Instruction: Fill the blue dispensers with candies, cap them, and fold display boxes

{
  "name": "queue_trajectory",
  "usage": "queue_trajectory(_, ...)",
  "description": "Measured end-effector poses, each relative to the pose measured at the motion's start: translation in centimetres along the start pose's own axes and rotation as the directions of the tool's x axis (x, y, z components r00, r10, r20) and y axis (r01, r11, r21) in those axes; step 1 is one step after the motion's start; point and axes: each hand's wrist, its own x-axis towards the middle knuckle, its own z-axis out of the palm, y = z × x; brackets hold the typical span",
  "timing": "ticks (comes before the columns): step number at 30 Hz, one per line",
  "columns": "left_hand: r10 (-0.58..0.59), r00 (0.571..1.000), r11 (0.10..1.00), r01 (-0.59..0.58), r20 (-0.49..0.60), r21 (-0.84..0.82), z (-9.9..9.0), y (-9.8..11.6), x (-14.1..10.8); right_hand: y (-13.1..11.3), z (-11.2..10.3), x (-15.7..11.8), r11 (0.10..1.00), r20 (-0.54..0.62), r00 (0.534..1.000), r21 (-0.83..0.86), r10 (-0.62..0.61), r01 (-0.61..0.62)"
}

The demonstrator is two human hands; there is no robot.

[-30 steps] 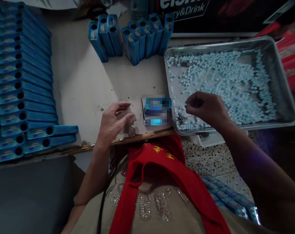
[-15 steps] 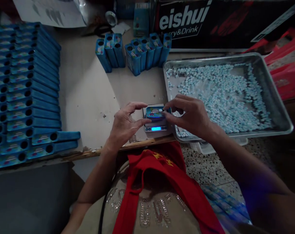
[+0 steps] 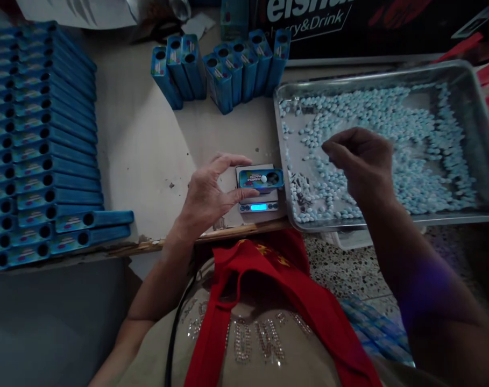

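A small blue labelled box (image 3: 250,179) with a dark round hole at its right end rests on a compact digital scale (image 3: 270,207) with a lit display. One pale candy (image 3: 264,179) lies on its upper face. Around the left end of the box, my left hand (image 3: 214,191) has thumb and forefinger spread; the thumb is at the front side, and a gap shows behind under the forefinger. My right hand (image 3: 365,161) hovers over the metal tray (image 3: 282,150) of pale blue candies (image 3: 337,177). Its fingertips are pinched together, and whatever they may hold is hidden.
Stacked blue boxes (image 3: 54,145) fill the table's left side. Several more boxes (image 3: 240,67) stand upright at the back, before a black printed carton (image 3: 349,32). A worn wooden edge (image 3: 244,230) borders the table in front of me.
My right hand has moved from the box on the scale out to the right, over the tray. My left hand stays by the box. The view has shifted slightly.
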Motion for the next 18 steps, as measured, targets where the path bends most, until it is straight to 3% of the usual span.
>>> queue_trajectory(5, 0.02, 1.0, 0.999, -0.02, 0.001, 0.026, 0.9, 1.1, 0.8, -0.1, 1.2, 0.3, 0.994, 0.074, 0.995, -0.08, -0.069, 0.075)
queue_trajectory(13, 0.036, 0.997, 0.999, -0.038, 0.071, 0.022, 2.0, 1.8, 1.9, 2.2, 1.8, 1.0, 0.997, 0.021, 0.997, -0.01, -0.081, 0.081)
queue_trajectory(18, 0.035, 0.993, 0.999, -0.039, 0.113, 0.029, 2.2, 1.3, 2.0, 2.3, 1.9, 0.7, 0.992, 0.034, 0.992, -0.038, -0.12, 0.122)
